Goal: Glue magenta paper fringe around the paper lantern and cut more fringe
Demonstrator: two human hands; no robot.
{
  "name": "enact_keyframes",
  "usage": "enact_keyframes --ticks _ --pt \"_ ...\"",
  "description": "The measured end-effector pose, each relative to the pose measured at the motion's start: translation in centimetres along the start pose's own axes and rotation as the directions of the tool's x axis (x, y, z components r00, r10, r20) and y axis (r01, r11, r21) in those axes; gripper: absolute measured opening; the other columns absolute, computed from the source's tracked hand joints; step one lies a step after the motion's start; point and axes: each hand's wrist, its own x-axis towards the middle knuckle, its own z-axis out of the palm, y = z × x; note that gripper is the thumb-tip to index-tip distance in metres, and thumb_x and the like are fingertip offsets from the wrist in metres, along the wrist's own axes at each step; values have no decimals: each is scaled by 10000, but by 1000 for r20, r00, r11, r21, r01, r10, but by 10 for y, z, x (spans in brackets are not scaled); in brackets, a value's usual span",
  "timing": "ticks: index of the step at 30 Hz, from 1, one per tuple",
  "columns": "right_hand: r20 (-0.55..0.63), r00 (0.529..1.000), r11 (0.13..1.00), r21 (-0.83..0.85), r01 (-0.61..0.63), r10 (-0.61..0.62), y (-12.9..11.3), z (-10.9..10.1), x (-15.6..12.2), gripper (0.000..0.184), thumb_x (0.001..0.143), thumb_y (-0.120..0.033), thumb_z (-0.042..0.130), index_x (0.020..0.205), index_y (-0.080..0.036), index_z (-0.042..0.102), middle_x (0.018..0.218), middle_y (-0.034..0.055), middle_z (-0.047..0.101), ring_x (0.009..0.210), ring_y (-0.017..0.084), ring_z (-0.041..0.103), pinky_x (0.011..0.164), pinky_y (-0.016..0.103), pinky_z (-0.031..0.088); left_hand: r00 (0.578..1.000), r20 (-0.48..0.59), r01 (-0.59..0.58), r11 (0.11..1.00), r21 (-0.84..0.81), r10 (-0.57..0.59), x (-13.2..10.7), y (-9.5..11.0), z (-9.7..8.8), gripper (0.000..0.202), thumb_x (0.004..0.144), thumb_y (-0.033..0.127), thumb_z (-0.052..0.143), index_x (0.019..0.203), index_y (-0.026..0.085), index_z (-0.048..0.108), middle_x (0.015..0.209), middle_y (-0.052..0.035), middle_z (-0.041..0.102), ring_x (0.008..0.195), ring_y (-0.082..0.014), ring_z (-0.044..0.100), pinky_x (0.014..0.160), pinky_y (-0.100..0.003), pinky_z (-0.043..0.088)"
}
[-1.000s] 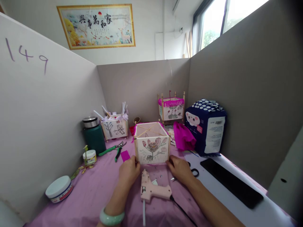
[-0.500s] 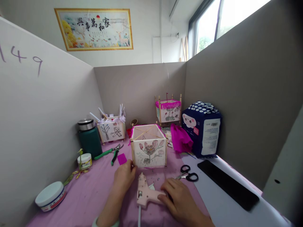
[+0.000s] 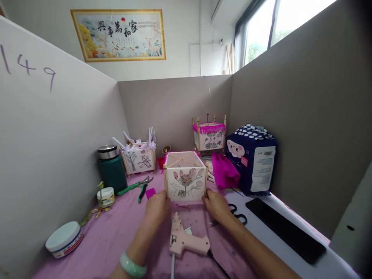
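Observation:
A box-shaped paper lantern with wooden corner sticks and a drawn flower on its front is in the middle of the head view. My left hand grips its lower left corner, and my right hand grips its lower right corner; the fingers of both are closed on it. Close in front lies a pink glue gun on its side, a white glue stick in its rear and a black cord on its handle. Black-handled scissors are partly covered by my right forearm.
Green pliers, a magenta scrap, a green flask and white-lidded jars lie to the left. Right are a black slab, a blue package and magenta cloth. Another lantern stands behind.
My right hand has let go of the glue gun's handle and moved up to the lantern's lower right corner. My left hand stays at the left corner. The view has shifted slightly.

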Motion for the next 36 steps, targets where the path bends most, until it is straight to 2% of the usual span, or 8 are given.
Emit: enact_keyframes --ticks 4,9,14,17,19,22,27,36 --pt "-42 999 999 -42 12 -14 -8 3 23 226 886 -246 457 999 -142 623 957 135 710 919 246 658 730 288 415 999 -19 27 1000 -8 -28 24 -2 -7 267 859 298 468 979 130 638 955 -168 697 907 -298 650 693 -332 422" --pt "9 1000 997 -77 -19 20 -4 11 32 260 885 -276 493 1073 -152 622 970 134 712 925 247 659 744 295 423 996 90 4 992 -125 7 37 -18 1 316 841 323 518 1074 149 640 1015 -138 705 953 -262 646 743 -302 430" --pt "-95 993 997 29 78 -75 -8 -5 -7 260 922 -305 465 1068 -171 633 925 90 712 874 224 652 732 294 410 993 -6 113 979 -170 -116 34 -48 8 339 895 313 444 1149 186 629 1096 -115 691 1016 -261 622 792 -319 428" --pt "73 949 932 225 284 -307 -18 -22 -52 267 914 -381 491 813 -205 664 798 17 689 756 168 626 666 256 397 991 -6 133 987 -86 -134 29 -57 7 310 896 273 416 1066 201 664 1081 -120 687 1008 -280 622 779 -346 434" --pt "136 908 897 267 351 -396 -21 -26 -81 210 825 -423 625 918 -239 665 855 4 675 790 179 610 684 261 404 991 -13 132 990 -41 -133 25 -58 8 305 895 256 401 1023 190 670 1071 -131 676 995 -282 624 769 -351 439" --pt "123 880 880 199 430 -458 -17 -13 -109 408 672 -410 774 1025 -246 650 1005 43 639 933 245 573 788 321 428 988 -19 151 989 -1 -151 22 -56 11 304 895 260 397 1014 164 659 1104 -147 636 988 -283 622 768 -359 449" --pt "-8 891 885 104 453 -455 -9 15 -115 119 801 -240 641 913 -199 641 941 67 630 885 236 565 783 351 451 988 33 150 987 58 -152 24 -56 22 305 899 276 394 1013 140 643 1163 -171 576 979 -286 621 751 -371 460" --pt "-140 893 887 126 444 -427 -1 20 -112 130 889 -305 535 904 -189 592 901 72 594 849 229 561 751 364 449 969 -65 238 971 -35 -240 19 -54 16 297 915 289 361 1015 160 610 1108 -141 603 969 -262 615 772 -357 454"
